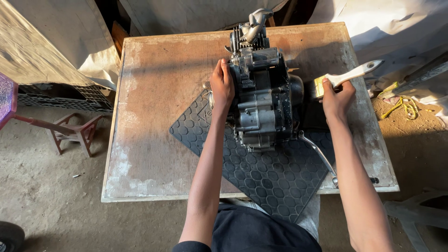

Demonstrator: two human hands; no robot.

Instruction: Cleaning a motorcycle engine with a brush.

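— Biggest first? Stood on the black rubber mat [275, 179] atop the wooden table [154, 121]: engine [261, 98], left hand [222, 86] pressed flat against its left flank.

— And smaller? Paintbrush [343, 78], clenched in right hand [337, 99], just beside engine's right side.

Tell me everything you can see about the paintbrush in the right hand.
The paintbrush has a pale, whitish flat handle, seemingly wood, with a hole near its far end, a yellowish metal-looking band and dark bristles. The right hand grips it around the handle just behind the band. It lies nearly level, handle pointing up and to the right, bristles aimed left at the right side of the dark engine. Whether the bristles touch the engine is hidden in shadow.
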